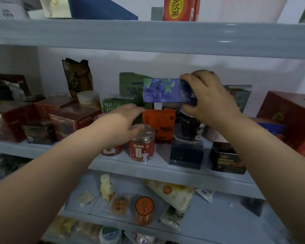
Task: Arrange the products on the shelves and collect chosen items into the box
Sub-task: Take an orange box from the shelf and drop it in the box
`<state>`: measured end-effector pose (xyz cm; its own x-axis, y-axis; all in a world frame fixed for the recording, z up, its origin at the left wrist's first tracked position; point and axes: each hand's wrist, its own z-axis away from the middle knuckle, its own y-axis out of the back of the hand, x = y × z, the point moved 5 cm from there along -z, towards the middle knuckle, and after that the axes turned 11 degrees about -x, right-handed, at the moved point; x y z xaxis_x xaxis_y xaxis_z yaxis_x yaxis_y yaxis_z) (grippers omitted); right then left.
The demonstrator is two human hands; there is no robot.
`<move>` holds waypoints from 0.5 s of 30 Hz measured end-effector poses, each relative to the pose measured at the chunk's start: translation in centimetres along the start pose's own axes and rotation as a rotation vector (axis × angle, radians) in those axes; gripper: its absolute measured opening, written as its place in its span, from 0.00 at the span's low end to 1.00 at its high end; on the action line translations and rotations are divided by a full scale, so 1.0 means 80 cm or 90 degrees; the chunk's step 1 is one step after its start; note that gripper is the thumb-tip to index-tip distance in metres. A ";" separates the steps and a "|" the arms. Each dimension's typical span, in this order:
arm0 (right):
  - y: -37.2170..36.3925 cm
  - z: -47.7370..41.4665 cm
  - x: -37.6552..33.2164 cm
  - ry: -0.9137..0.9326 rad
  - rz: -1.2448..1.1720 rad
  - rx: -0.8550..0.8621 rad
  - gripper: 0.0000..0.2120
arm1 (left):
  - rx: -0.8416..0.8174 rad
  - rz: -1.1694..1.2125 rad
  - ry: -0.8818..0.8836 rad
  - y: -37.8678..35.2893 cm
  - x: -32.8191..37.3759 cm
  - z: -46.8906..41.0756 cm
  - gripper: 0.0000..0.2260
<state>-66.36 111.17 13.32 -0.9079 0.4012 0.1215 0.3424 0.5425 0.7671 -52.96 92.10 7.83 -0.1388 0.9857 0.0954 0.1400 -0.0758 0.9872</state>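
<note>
Above the middle shelf (148,168), a blue box (162,90) printed with blueberries is held level in the air, its long side across the view. The right hand (211,101) pinches the box's right end, thumb underneath and fingers curled over the top edge. The box hangs in front of a green pouch (129,83) that stands at the back wall, and above an orange box (158,124) and a dark printed cup (190,125).

The left hand (125,120) reaches in lower and to the left with its fingers stretched forward and nothing in its grasp. Its fingertips are at a green box (113,105), and its thumb lies over the silver lid of a red-labelled jar (142,145). Whether the thumb touches the lid cannot be told.

Near the shelf's front edge, right of the jar, stand a dark blue box (186,154) and a black box (227,159). Dark red boxes (74,117) crowd the left part of the shelf, with a brown bag (77,76) upright behind them, and a large red carton (289,117) stands at the far right.

On the lower shelf are a pale yellow bottle (106,187), an orange-lidded jar (144,210) and a cream bag (173,194) lying tilted. On the top shelf stands an orange carton (180,8) with yellow lettering.
</note>
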 end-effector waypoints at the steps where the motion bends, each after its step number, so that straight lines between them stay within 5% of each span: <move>1: -0.007 -0.011 0.002 -0.003 0.014 -0.014 0.32 | -0.016 -0.009 -0.002 0.004 -0.004 -0.011 0.26; 10: -0.080 -0.113 0.020 -0.132 0.002 -0.286 0.27 | -0.093 -0.079 -0.140 0.009 -0.027 -0.084 0.18; 15: -0.118 -0.149 0.033 -0.172 -0.017 -0.339 0.24 | -0.132 -0.141 -0.175 -0.003 -0.029 -0.100 0.16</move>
<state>-74.84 98.32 13.92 -0.7972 0.6035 -0.0134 0.0887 0.1390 0.9863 -60.53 88.62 8.42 0.1269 0.9831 -0.1322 -0.0677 0.1415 0.9876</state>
